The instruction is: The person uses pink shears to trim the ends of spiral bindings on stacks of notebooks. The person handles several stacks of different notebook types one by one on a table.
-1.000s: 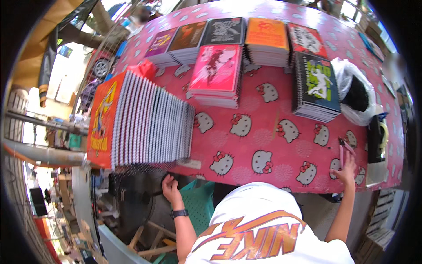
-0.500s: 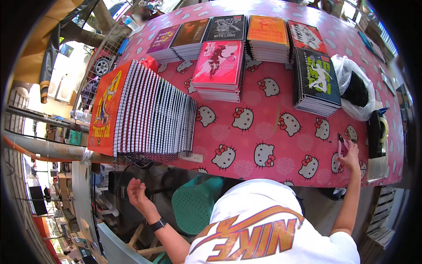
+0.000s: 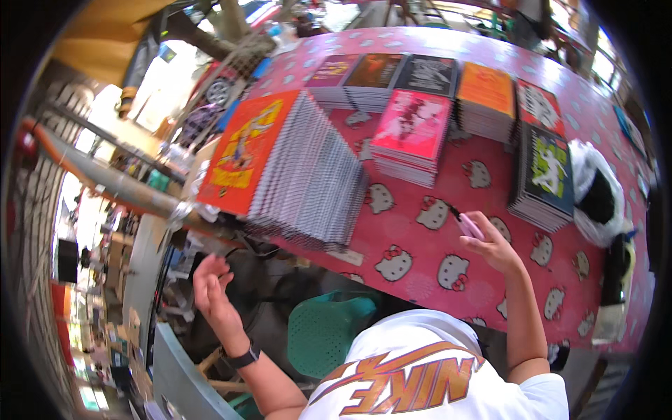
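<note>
- The pink, cat-printed rectangular counter (image 3: pixel 423 269) carries the notebooks.
- The tall stack of orange-covered spiral notebooks (image 3: pixel 301 168) is at its near left edge, perhaps for easy reach.
- The left hand (image 3: pixel 213 283), loosely open, holds nothing.
- The right hand (image 3: pixel 493 248) grips a pink-handled, dark-tipped tool (image 3: pixel 470 225) above the counter, tip outward, apparently for control.

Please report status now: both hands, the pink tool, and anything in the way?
Left hand looks empty, outside table edge. Right hand grips pink tool over table. Tall notebook stack left of tool, not touching it.

Large brown lettering (image 3: pixel 409 386) marks the white shirt (image 3: pixel 420 329); yellow lettering (image 3: pixel 234 176), the red-orange notebook (image 3: pixel 224 150).
</note>
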The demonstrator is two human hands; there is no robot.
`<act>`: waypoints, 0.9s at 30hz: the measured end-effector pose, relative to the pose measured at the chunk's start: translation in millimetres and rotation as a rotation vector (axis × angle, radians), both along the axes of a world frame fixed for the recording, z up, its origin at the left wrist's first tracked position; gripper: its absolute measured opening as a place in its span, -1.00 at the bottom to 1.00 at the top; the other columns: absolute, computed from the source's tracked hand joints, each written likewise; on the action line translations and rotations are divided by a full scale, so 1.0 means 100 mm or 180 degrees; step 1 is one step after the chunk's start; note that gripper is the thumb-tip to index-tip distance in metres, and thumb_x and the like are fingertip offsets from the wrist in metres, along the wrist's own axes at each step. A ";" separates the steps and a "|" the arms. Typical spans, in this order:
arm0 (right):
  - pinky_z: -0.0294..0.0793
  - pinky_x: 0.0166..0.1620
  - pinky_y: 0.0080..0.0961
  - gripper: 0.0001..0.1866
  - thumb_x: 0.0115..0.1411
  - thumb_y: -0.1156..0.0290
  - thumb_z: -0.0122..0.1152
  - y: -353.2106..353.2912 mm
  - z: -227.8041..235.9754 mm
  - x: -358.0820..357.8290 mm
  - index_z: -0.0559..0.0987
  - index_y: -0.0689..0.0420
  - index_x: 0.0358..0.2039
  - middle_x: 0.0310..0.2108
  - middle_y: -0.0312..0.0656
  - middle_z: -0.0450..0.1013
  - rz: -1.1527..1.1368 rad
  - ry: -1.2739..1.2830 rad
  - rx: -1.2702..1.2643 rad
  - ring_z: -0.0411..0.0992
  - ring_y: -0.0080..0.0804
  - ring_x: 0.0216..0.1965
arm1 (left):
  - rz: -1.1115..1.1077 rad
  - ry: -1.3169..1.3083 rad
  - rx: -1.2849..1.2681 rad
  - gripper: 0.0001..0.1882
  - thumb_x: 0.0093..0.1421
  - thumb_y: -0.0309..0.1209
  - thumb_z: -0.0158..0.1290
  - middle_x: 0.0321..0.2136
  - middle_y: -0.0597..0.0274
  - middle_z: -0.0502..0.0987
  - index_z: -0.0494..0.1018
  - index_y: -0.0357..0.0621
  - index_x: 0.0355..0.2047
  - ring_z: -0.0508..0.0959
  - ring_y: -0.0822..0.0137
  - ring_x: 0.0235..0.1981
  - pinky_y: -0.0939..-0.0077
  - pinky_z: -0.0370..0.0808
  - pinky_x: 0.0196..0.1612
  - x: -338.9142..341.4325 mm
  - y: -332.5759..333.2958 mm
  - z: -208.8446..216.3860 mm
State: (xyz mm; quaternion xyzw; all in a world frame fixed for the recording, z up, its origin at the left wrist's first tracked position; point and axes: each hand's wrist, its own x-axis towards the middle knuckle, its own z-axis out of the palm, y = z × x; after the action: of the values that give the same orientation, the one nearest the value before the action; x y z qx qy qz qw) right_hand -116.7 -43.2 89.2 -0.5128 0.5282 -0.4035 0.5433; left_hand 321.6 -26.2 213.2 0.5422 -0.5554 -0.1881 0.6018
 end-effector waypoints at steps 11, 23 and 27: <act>0.33 -0.14 -0.30 -0.56 -0.21 0.27 0.31 -0.82 1.16 1.62 0.43 0.13 -0.29 -0.32 -0.13 0.37 0.0253 0.1408 -0.2922 0.35 -0.18 -0.18 | 0.0477 -0.1954 0.0419 -0.73 0.06 -0.33 0.19 -0.65 0.24 0.52 0.50 -0.36 -0.42 0.46 0.55 -0.63 0.62 0.39 -0.52 -0.79 -0.45 0.61; 0.30 -0.13 -0.27 -0.53 -0.24 0.24 0.32 -0.89 1.31 1.79 0.41 0.14 -0.29 -0.34 -0.12 0.37 0.0262 0.1775 -0.3148 0.34 -0.18 -0.19 | 0.0381 -0.2233 0.0790 -0.77 0.10 -0.36 0.14 -0.68 0.21 0.52 0.52 -0.36 -0.41 0.45 0.56 -0.63 0.60 0.39 -0.52 -0.82 -0.44 0.66; 0.37 -0.20 -0.30 -0.59 -0.20 0.25 0.30 -0.90 1.32 1.79 0.43 0.15 -0.34 -0.43 -0.14 0.39 0.0341 0.1848 -0.3172 0.41 -0.20 -0.28 | 0.0334 -0.2235 0.0739 -0.77 0.11 -0.37 0.12 -0.69 0.22 0.51 0.52 -0.37 -0.41 0.44 0.57 -0.64 0.60 0.38 -0.53 -0.80 -0.45 0.65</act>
State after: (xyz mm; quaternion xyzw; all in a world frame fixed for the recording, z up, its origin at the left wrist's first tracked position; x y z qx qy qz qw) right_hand 62.4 -133.6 220.9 -0.8225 0.3751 -0.4183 0.0888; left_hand 241.5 -71.7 277.8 0.6661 -0.6744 -0.0213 0.3180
